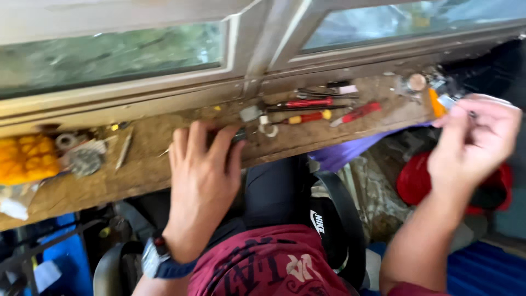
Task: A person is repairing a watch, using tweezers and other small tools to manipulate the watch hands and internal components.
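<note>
Fingertips of the right hand (474,140) are drawn together in a pinch on a small metal part (450,101), held up at the right end of the wooden bench (164,159); blur hides the part's exact form. It appears light, rigid and smooth, so likely to slip: a hold across its flat sides, close to the tips, would seem the surest. An orange piece (435,103) lies just left of the pinch, touching or almost touching the part.

Fingers of the left hand (201,178) are spread and laid flat over the near edge of the bench, with a small dark object (239,134) just beyond the tips; whether they touch it cannot be told. A blue wristwatch (156,259) sits at the wrist.

Farther out, between the two hands, red-handled screwdrivers (307,102) and a red cutter (359,113) lie along the far side of the bench, below a window frame (263,49). A yellow object (24,159) rests at the left end.
</note>
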